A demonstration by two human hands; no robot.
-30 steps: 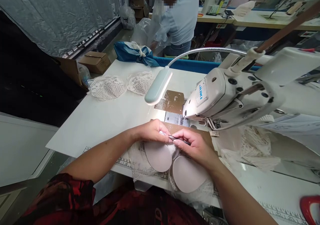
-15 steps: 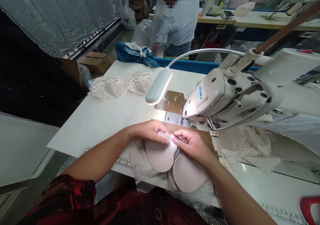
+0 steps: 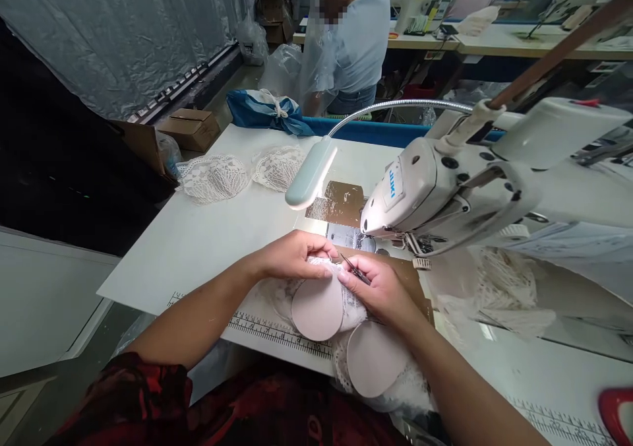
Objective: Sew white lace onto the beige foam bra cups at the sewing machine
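A white lace bra with smooth pale cups [image 3: 317, 311] lies at the table's front edge, its second cup hanging lower toward my lap. My left hand [image 3: 299, 254] is closed on the lace along the upper edge of the left-hand cup, thumb on top. In my right hand [image 3: 378, 286] is a pair of small dark thread snips [image 3: 355, 269], the tips pointing up and left toward the left fingers. The right thumb and fingertips touch the same lace edge. How far the blades are apart is too small to tell.
A sewing machine [image 3: 410, 189] stands just beyond my hands, with a lamp [image 3: 309, 175] over its plate. Two lace cups [image 3: 212, 179] lie at the back left. More lace [image 3: 507, 287] is at right, near a red-handled object [image 3: 610, 406]. A co-worker [image 3: 353, 43] sits beyond.
The snips have come into clearer view in my right hand, angled toward the lace. The bra's right-hand cup has slid slightly lower, and the left fingers have shifted along the lace edge.
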